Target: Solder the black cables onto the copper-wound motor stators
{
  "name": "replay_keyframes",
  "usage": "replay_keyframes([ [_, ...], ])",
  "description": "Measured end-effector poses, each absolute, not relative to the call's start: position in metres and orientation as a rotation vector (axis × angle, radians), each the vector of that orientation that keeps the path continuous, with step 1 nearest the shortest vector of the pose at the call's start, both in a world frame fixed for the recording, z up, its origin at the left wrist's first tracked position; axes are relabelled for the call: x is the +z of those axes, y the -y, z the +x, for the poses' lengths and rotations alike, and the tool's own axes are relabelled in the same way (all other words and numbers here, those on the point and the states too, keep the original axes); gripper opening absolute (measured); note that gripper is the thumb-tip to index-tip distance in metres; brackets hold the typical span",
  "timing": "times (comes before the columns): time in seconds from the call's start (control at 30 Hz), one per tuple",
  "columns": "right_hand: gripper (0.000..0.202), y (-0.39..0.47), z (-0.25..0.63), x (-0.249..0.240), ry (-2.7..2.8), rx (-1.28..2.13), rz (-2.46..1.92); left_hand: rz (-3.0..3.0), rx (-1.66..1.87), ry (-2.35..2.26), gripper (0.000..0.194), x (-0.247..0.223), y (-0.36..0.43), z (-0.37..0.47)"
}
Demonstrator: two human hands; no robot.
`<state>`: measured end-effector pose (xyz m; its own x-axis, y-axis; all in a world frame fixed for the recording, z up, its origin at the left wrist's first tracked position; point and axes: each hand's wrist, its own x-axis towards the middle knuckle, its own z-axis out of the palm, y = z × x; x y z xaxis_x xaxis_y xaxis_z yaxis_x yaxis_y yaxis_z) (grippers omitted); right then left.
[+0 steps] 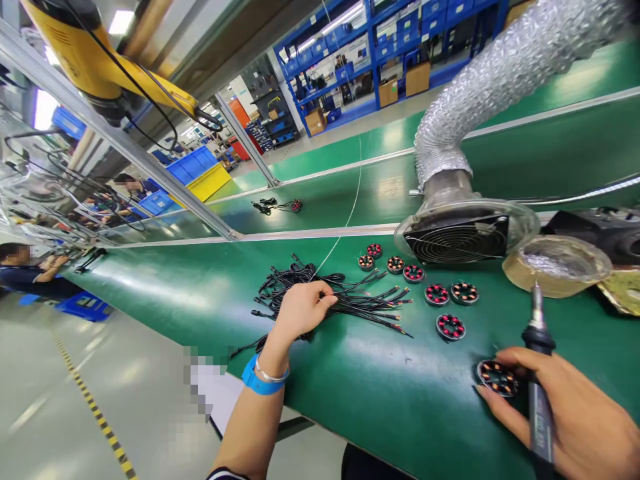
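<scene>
My left hand point(306, 308), with a blue band on its wrist, pinches at the bundle of black cables point(287, 283) on the green bench. Stripped, coloured wire ends point(397, 310) fan out to its right. Between thumb and forefinger, my right hand point(575, 400) holds a round motor stator point(497, 378) with copper-coloured coils. A soldering iron point(539, 373) also rests in that hand, tip up, its handle across the palm. Several more stators, with red coils point(451, 327) or copper ones point(465, 292), lie between the cables and the right hand.
A fume extractor fan point(455, 237) on a silver flexible duct point(460, 100) stands behind the stators. Beside it is a round tub point(555, 267) with a shiny inside. One wired stator point(297, 205) lies beyond the metal rail. Another person point(30, 270) sits at the far left.
</scene>
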<state>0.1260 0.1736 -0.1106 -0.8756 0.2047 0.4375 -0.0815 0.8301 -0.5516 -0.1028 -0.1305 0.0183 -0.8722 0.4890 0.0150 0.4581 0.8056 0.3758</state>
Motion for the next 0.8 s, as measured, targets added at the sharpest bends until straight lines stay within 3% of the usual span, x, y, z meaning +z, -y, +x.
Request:
replay_keyframes([
  [0.23,0.036,-0.174,0.124,-0.092,2.609,0.668,-0.045,0.948,0.958,-2.708,0.024,0.047,0.148,-0.061],
  [0.37,0.04,-0.168,0.125,-0.074,2.538,0.68,-0.001,1.282,0.759,-2.459,0.013,0.028,0.107,-0.014],
  [0.47,0.039,-0.154,0.129,-0.059,2.451,0.892,0.006,1.333,0.704,-2.436,0.008,0.006,0.083,0.003],
  [0.6,0.022,-0.14,0.129,-0.046,2.391,1.092,0.081,1.366,0.691,-2.451,0.008,-0.01,0.073,0.009],
  [0.8,0.027,-0.14,0.126,-0.028,2.379,1.079,0.165,1.213,0.621,-2.431,0.014,-0.005,0.063,0.008],
])
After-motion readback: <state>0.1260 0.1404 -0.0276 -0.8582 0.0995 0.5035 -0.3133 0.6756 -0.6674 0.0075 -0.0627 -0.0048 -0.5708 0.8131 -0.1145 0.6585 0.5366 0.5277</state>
